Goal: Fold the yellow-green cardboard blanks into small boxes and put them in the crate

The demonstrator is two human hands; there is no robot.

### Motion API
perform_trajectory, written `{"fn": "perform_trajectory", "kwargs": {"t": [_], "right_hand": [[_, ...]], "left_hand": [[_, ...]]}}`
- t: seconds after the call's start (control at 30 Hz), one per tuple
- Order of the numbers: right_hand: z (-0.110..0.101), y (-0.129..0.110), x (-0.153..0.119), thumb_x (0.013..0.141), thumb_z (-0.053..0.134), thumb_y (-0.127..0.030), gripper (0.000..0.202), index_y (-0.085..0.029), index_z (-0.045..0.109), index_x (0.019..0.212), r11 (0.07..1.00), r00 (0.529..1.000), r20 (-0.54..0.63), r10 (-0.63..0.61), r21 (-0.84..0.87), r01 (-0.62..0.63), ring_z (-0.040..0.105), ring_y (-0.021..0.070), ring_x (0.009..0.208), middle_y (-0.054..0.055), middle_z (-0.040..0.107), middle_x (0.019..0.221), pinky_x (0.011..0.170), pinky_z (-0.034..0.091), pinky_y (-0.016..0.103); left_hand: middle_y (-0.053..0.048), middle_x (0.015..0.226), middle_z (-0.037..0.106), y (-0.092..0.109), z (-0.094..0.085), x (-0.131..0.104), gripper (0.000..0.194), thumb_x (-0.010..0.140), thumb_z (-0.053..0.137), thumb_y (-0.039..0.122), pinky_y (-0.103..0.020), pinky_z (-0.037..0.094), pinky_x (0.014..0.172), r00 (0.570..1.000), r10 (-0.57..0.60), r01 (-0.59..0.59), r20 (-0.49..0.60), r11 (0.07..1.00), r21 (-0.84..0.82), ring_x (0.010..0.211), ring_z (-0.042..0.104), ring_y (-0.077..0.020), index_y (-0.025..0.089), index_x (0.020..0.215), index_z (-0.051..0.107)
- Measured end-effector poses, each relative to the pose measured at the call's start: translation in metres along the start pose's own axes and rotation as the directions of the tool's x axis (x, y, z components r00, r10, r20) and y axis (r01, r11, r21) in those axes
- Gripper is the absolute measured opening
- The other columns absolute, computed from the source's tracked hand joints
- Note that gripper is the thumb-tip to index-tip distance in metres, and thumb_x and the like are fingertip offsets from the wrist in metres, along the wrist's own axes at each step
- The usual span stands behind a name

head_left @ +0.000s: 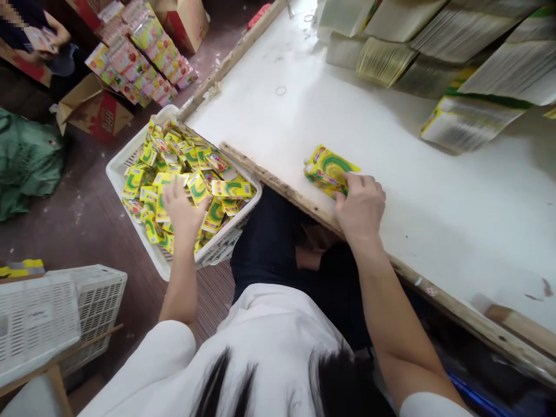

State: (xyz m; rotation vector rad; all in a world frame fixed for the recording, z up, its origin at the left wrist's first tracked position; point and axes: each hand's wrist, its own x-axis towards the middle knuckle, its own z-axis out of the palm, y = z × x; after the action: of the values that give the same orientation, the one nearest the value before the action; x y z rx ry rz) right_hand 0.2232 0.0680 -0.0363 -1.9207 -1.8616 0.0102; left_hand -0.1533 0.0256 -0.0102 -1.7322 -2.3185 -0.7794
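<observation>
My left hand is over the white plastic basket, its fingers spread on the pile of small yellow-green boxes; it is slightly blurred. On the white table, near its wooden edge, my right hand grips the near end of a small stack of yellow-green packets. The thumb lies on the near side, and the fingertips are partly hidden behind the stack.
Stacks of flat cartons stand at the table's far right. Pink and green packs and cardboard boxes lie on the floor near another person's hands. White crates sit lower left.
</observation>
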Motion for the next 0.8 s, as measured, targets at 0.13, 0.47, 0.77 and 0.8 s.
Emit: {"fn": "perform_trajectory", "kwargs": {"t": [0.13, 0.47, 0.77, 0.8], "right_hand": [[-0.003, 0.002, 0.006, 0.084, 0.06, -0.015, 0.035, -0.015, 0.064, 0.119, 0.998, 0.999, 0.048, -0.007, -0.066, 0.011, 0.056, 0.0331, 0.1, 0.017, 0.062, 0.11, 0.089, 0.046, 0.047], [-0.006, -0.002, -0.002, 0.073, 0.066, -0.008, 0.044, -0.019, 0.052, 0.114, 0.982, 0.996, -0.079, 0.027, 0.188, -0.012, 0.056, 0.0292, 0.103, 0.012, 0.058, 0.106, 0.093, 0.049, 0.048], [-0.038, -0.053, -0.029, 0.072, 0.083, -0.033, 0.041, -0.026, 0.053, 0.098, 0.418, 0.995, 0.024, 0.092, 0.907, -0.06, 0.063, 0.0157, 0.076, 0.0, 0.065, 0.087, 0.069, 0.055, 0.03], [-0.039, -0.064, -0.038, 0.071, 0.084, -0.033, 0.041, -0.026, 0.054, 0.097, 0.326, 0.995, 0.093, 0.026, 0.94, -0.097, 0.063, 0.0148, 0.075, -0.001, 0.065, 0.086, 0.068, 0.055, 0.029]], "left_hand": [[-0.014, 0.16, 0.035, 0.04, 0.043, -0.015, 0.061, 0.085, 0.067, 0.046, -0.055, 0.022, 0.121, 0.925, 0.17, -0.188, 0.34, 0.982, 0.019, 0.151, 0.023, -0.0403, 0.023, 0.141, 0.056], [-0.012, 0.164, 0.03, 0.042, 0.059, 0.028, 0.059, 0.084, 0.061, 0.023, -0.064, 0.007, 0.122, 0.89, 0.093, -0.154, 0.446, 0.983, 0.103, 0.154, 0.014, -0.0411, 0.024, 0.143, 0.055], [-0.012, 0.14, 0.058, 0.13, 0.036, -0.054, 0.078, 0.075, 0.073, 0.067, -0.047, 0.046, 0.111, 0.885, 0.442, 0.013, 0.147, 0.293, -0.956, 0.132, 0.055, -0.0291, 0.026, 0.138, 0.051], [-0.011, 0.139, 0.058, 0.144, 0.037, -0.06, 0.078, 0.074, 0.072, 0.07, -0.047, 0.046, 0.111, 0.895, 0.418, 0.106, 0.153, 0.134, -0.985, 0.132, 0.055, -0.0287, 0.028, 0.137, 0.051]]}}
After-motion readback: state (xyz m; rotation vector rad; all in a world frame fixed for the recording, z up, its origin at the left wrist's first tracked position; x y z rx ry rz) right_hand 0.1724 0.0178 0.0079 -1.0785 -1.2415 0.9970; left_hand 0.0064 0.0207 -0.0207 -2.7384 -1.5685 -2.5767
